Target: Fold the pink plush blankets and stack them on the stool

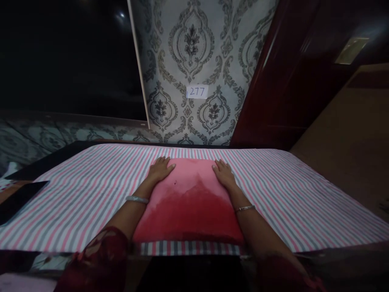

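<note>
A folded cloth (191, 202), pale pink at the far end and deep red at the near end, lies flat in front of me. It has a roughly rectangular shape, and a small dark mark shows on its pink part. My left hand (160, 168) rests on its far left corner, fingers stretched out and pointing away from me. On the far right corner lies my right hand (224, 172), also flat with its fingers extended. Neither hand grips the cloth. Beneath it spreads a striped sheet (91, 190) in white, pink and grey.
A dark flat device (21, 200) lies at the left edge of the sheet. Behind the table, a large black screen (67, 61) stands at left and patterned wallpaper (191, 44) carries a paper label (197, 91) reading 277. A cardboard box (349, 129) is at right.
</note>
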A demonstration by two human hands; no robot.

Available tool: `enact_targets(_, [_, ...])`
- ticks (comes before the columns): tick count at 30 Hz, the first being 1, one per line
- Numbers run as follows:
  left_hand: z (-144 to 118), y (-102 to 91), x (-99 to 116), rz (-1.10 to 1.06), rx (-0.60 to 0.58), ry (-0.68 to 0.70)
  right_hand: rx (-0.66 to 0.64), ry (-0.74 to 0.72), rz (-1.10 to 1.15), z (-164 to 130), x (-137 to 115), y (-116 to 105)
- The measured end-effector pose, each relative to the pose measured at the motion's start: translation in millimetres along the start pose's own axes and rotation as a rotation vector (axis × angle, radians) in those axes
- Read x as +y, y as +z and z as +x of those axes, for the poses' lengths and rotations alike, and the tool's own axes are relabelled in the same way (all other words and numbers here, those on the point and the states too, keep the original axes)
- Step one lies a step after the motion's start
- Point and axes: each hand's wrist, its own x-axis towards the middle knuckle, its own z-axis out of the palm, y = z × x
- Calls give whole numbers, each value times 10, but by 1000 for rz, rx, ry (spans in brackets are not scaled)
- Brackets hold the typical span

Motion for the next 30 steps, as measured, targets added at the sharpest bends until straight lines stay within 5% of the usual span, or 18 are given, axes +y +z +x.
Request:
enact_targets(6, [-23, -218, -136, -45, -25, 52, -10, -30, -2, -54, 48, -169])
enact_targets(10, [-484, -299, -18, -61, 109, 87, 76, -209, 29, -344, -61, -277])
enact_targets(12, [-878, -257, 144, -170, 198, 350, 61, -470, 81, -555, -188, -263])
enact_targets(15, [-1428, -92, 380, -223, 68, 719, -83, -805, 106, -822, -423, -180])
enact_targets(18, [-1691, 141, 475, -146, 47, 773, -209, -902, 2, -855, -583, -121])
enact_targets(21, [-1713, 325, 436, -102, 51, 721, -210, -809, -133, -601, -549, -153])
enact_targets(27, [-1702, 423, 334, -89, 96, 729, -112, -270, -212, 50, -111, -226])
enact_targets(30, [-1716, 454, 332, -93, 138, 740, -116, -193, -172, 173, 23, -178])
